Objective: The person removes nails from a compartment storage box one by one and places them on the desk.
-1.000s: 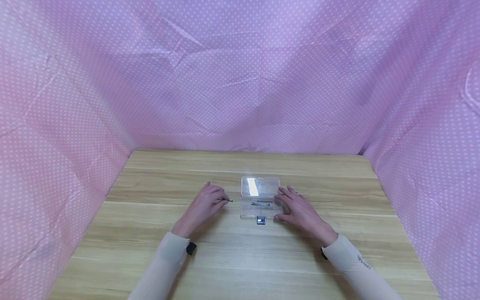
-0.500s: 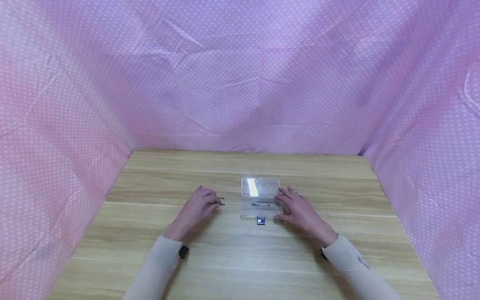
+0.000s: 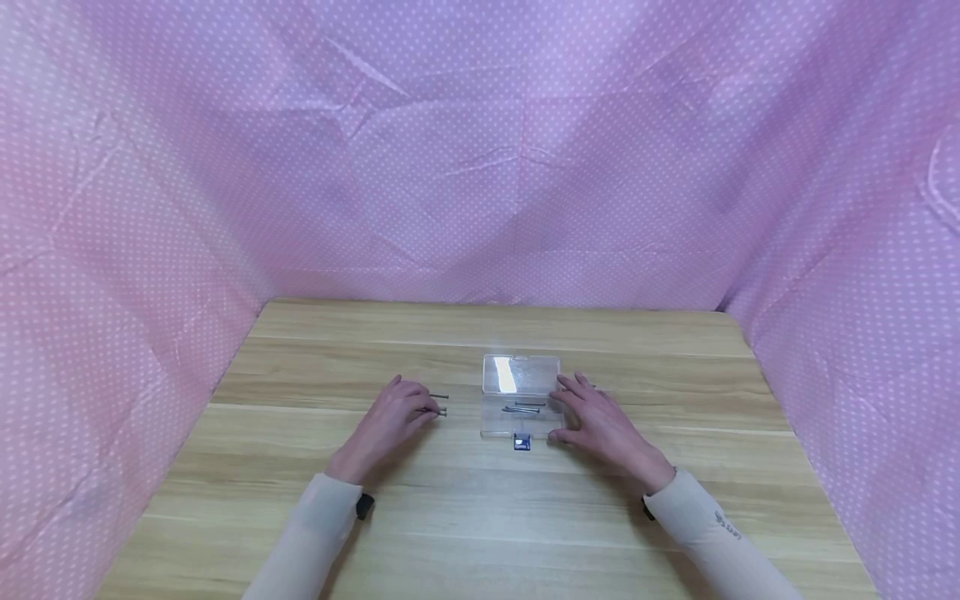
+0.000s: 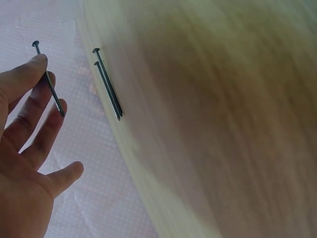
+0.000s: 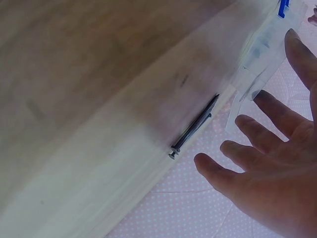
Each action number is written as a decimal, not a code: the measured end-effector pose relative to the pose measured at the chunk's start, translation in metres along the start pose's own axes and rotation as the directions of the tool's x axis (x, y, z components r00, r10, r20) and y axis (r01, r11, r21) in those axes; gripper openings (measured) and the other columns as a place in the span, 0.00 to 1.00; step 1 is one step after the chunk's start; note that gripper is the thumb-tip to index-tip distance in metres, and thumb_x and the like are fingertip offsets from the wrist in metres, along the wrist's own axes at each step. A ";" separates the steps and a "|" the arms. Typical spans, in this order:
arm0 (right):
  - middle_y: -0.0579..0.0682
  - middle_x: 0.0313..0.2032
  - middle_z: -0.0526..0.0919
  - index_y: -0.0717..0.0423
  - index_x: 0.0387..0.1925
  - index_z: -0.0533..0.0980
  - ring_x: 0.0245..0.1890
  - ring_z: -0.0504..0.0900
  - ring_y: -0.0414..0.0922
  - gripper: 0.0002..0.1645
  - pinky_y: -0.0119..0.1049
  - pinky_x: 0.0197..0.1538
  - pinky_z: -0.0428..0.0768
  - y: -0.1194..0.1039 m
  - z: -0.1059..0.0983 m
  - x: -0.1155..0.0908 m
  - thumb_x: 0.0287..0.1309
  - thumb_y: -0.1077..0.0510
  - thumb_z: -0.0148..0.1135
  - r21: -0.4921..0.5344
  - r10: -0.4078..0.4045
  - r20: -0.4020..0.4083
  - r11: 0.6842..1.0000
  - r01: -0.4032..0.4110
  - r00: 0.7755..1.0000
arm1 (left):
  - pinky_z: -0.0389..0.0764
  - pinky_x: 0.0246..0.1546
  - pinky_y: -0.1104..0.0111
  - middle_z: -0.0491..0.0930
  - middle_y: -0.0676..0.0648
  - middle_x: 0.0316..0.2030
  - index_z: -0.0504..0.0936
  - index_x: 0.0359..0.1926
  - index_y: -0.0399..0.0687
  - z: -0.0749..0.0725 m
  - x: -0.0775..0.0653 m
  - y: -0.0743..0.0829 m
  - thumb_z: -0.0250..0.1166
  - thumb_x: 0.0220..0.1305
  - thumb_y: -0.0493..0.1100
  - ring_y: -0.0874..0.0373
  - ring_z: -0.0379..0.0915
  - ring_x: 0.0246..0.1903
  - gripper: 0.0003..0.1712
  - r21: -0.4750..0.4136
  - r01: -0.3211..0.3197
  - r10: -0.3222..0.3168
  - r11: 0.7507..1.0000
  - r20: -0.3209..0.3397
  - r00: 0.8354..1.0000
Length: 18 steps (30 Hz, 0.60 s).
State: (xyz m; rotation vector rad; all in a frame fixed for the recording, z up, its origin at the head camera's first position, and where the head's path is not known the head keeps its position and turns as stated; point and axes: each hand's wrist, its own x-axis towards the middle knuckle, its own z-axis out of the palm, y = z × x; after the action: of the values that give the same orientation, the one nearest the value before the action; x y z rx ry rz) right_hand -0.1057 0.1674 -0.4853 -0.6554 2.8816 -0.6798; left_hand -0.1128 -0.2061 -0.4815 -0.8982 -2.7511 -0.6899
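Left grip (image 3: pixel 393 414) has one nail (image 4: pixel 55 96) pinched between thumb and fingers, a bit left of centre in the head view. Just beside it, two loose nails (image 4: pixel 109 84) lie on the bench (image 3: pixel 465 533), upper left in the left wrist view. Right grip (image 3: pixel 596 417) is relaxed, holding nothing, seemingly resting against the right side of a clear hinged plastic case (image 3: pixel 497 433) mid-frame. A few nails (image 3: pixel 521 409) are in the case's lower half, lid swung back. More nails (image 5: pixel 190 130) sit by the right hand, count hard to tell. Looks roughly partway: some in, some out both sides, lid not closed.
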 end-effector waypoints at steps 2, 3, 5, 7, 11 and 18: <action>0.61 0.76 0.63 0.58 0.68 0.74 0.77 0.54 0.66 0.45 0.73 0.72 0.58 0.000 0.000 0.000 0.55 0.42 0.78 0.001 0.002 0.000 1.000 -0.002 1.000 | 0.63 0.72 0.40 0.86 0.50 0.42 0.89 0.37 0.50 0.000 0.001 0.000 0.76 0.60 0.34 0.52 0.82 0.47 0.07 0.000 0.015 -0.015 1.000 0.021 1.000; 0.61 0.76 0.63 0.58 0.68 0.74 0.77 0.54 0.66 0.45 0.73 0.72 0.58 0.000 0.000 0.000 0.55 0.42 0.78 0.001 0.003 0.000 1.000 -0.003 1.000 | 0.62 0.73 0.40 0.86 0.51 0.42 0.89 0.38 0.50 0.000 0.001 0.000 0.75 0.60 0.35 0.53 0.82 0.48 0.07 -0.003 0.026 -0.026 1.000 0.031 0.999; 0.61 0.76 0.63 0.58 0.68 0.74 0.77 0.54 0.66 0.45 0.73 0.72 0.58 0.000 0.000 0.000 0.55 0.42 0.78 -0.001 0.003 0.000 1.000 -0.003 1.000 | 0.61 0.73 0.41 0.86 0.51 0.42 0.89 0.38 0.50 0.001 0.002 -0.001 0.75 0.61 0.35 0.53 0.82 0.48 0.06 -0.008 0.050 -0.049 0.999 0.053 0.997; 0.61 0.76 0.63 0.58 0.68 0.74 0.77 0.54 0.66 0.45 0.72 0.72 0.58 0.000 0.000 0.000 0.54 0.42 0.78 -0.003 0.002 -0.001 1.000 -0.002 1.000 | 0.61 0.74 0.41 0.86 0.51 0.42 0.89 0.38 0.50 0.002 0.002 -0.002 0.75 0.61 0.37 0.53 0.81 0.48 0.06 -0.009 0.069 -0.069 0.998 0.077 0.995; 0.61 0.76 0.63 0.58 0.69 0.74 0.77 0.54 0.66 0.45 0.72 0.72 0.58 0.000 0.000 0.000 0.54 0.42 0.78 -0.002 0.000 -0.001 1.000 0.000 1.000 | 0.60 0.74 0.41 0.86 0.51 0.42 0.89 0.39 0.50 0.004 0.004 -0.005 0.75 0.62 0.39 0.51 0.81 0.50 0.05 -0.016 0.106 -0.103 0.994 0.127 0.987; 0.61 0.76 0.63 0.58 0.69 0.74 0.77 0.54 0.66 0.46 0.72 0.72 0.58 0.000 0.000 0.001 0.54 0.42 0.78 0.001 0.000 0.000 1.000 0.000 1.000 | 0.59 0.74 0.39 0.86 0.50 0.42 0.89 0.39 0.50 0.007 0.005 -0.011 0.74 0.63 0.40 0.49 0.80 0.51 0.04 -0.021 0.141 -0.136 0.990 0.171 0.976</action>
State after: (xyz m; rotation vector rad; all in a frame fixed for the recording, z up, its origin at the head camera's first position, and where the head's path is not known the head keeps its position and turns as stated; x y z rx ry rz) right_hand -0.1064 0.1674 -0.4857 -0.6546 2.8809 -0.6816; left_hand -0.1238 -0.2084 -0.4904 -0.8123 -2.9852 -0.7154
